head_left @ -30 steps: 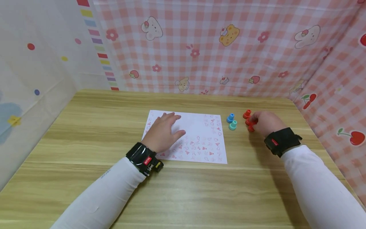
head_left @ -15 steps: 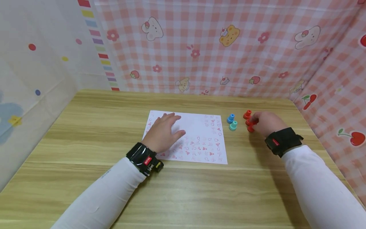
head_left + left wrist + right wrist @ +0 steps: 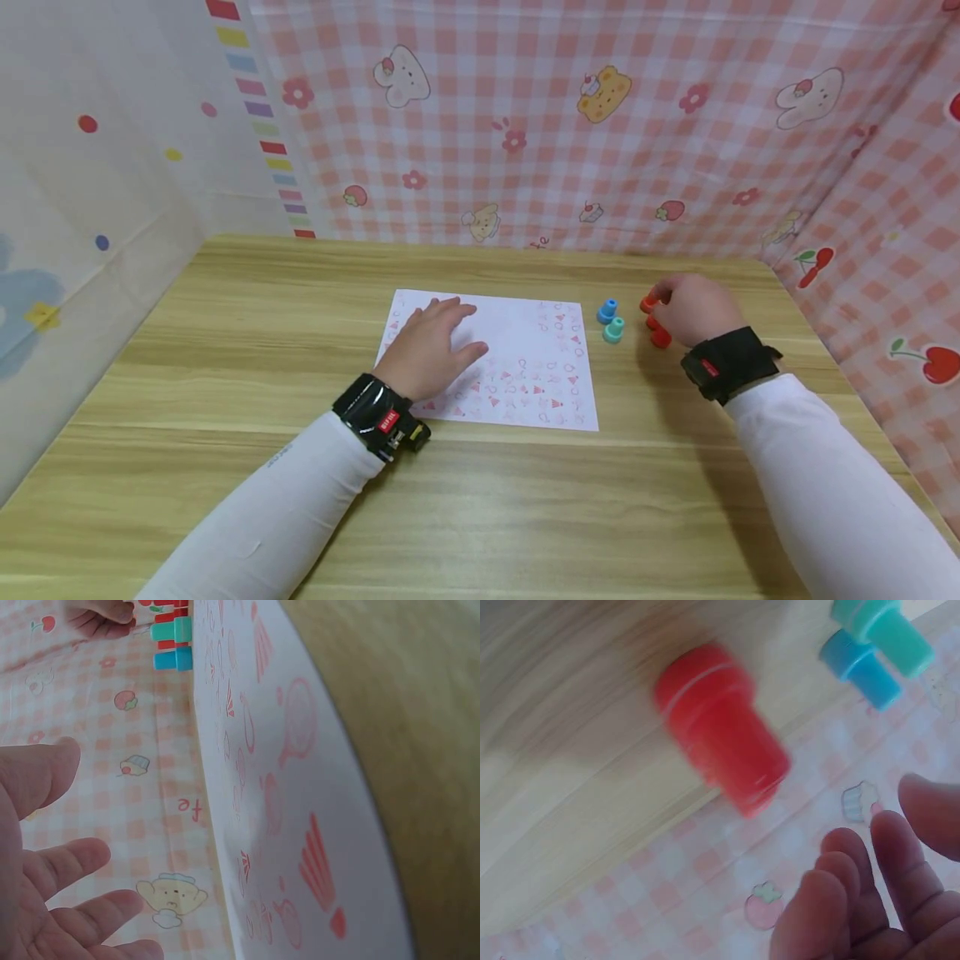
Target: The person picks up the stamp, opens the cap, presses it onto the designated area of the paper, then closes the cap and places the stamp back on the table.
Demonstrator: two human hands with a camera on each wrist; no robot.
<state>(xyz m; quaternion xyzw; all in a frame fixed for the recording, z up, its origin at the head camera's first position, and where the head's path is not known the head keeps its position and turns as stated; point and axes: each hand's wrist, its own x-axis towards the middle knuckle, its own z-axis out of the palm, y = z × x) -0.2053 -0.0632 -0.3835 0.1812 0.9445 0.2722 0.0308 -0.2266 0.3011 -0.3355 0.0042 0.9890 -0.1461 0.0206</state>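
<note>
My left hand (image 3: 423,350) is held over the white paper (image 3: 517,333) with thumb and fingers spread; it grips nothing. Red printed marks of small shapes, such as shuttlecocks and rackets, cover part of the sheet. To the right, my right hand (image 3: 697,310) hovers above a row of red toy stamps (image 3: 661,337), its fingertips nearest the farthest one. In the right wrist view, the thumb and fingers (image 3: 825,900) stand apart from the red stamp (image 3: 720,724) with nothing between them. A blue stamp (image 3: 607,312) and a mint-green stamp (image 3: 613,331) stand upright between paper and hand.
The wooden table (image 3: 480,508) bears the sheet and stamps. A pink checked cloth (image 3: 510,108) with cartoon figures hangs behind it, with cloth walls at the left and right sides too.
My right hand has moved away from the nearest red stamp, up and toward the back of the row. The left hand stays over the paper.
</note>
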